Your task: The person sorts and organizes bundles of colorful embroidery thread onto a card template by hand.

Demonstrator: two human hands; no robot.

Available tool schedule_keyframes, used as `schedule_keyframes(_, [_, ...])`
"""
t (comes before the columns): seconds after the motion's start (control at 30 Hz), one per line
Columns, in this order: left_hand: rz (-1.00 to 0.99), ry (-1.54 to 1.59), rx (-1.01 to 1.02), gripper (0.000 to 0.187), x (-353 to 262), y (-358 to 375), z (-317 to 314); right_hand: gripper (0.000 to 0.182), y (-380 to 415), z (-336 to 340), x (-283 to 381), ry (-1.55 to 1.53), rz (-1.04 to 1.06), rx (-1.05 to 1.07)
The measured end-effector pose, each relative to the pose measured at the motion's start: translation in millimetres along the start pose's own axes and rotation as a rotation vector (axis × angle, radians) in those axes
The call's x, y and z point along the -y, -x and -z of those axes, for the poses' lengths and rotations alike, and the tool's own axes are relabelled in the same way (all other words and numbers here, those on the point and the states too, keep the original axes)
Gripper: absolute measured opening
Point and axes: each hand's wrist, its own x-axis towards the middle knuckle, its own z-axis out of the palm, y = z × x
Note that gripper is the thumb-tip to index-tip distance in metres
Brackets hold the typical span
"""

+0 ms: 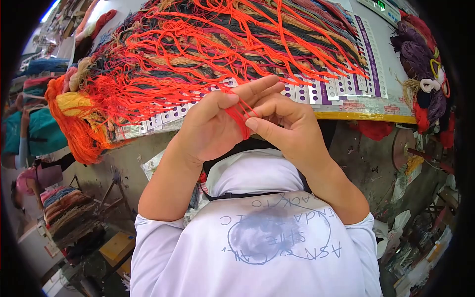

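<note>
My left hand [210, 119] is held palm up above the table's front edge. Bright orange-red thread [238, 119] is looped around its fingers, and the thumb presses on the strands. From the other side, my right hand [289, 121] pinches the same strands between thumb and bent fingers. Just beyond both hands, long skeins of orange-red thread [163, 74] lie over dark green, tan and maroon ones. Their near ends rest along white cards with punched holes [302, 93].
A bundle of orange and yellow thread [79, 114] hangs over the table's left corner. Purple skeins [418, 54] lie at the right, near a device with a green display [381, 6]. Stacked skeins [67, 208] and a person in pink [29, 183] are at the left.
</note>
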Motion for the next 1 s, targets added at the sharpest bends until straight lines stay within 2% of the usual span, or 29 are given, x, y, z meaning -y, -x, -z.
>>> schedule_keyframes(0.1, [-0.012, -0.013, 0.017, 0.069, -1, 1, 2, 0.009, 1, 2, 1, -0.124, -0.022, 0.032])
schedule_keyframes(0.23, [-0.005, 0.037, 0.005, 0.070, 0, 3, 1, 0.005, 2, 3, 10, -0.127, -0.066, 0.022])
schedule_keyframes(0.4, [0.025, -0.247, -0.057, 0.065, -4, 8, -5, 0.015, 3, 4, 13, -0.132, -0.078, 0.043])
schedule_keyframes(0.53, [-0.019, -0.222, -0.089, 0.061, -2, 6, -7, 0.016, 4, 3, 13, -0.157, -0.102, 0.043])
schedule_keyframes(0.83, [-0.099, -0.208, -0.057, 0.046, 1, 11, 0, 0.013, 4, -6, 14, -0.239, -0.067, -0.103])
schedule_keyframes(0.93, [-0.099, -0.156, -0.109, 0.042, 3, 11, -1, 0.015, 4, -1, 7, -0.131, -0.068, -0.064])
schedule_keyframes(1.0, [-0.170, -0.322, -0.226, 0.036, 4, 11, -4, 0.017, 4, 0, 8, -0.160, -0.042, -0.102])
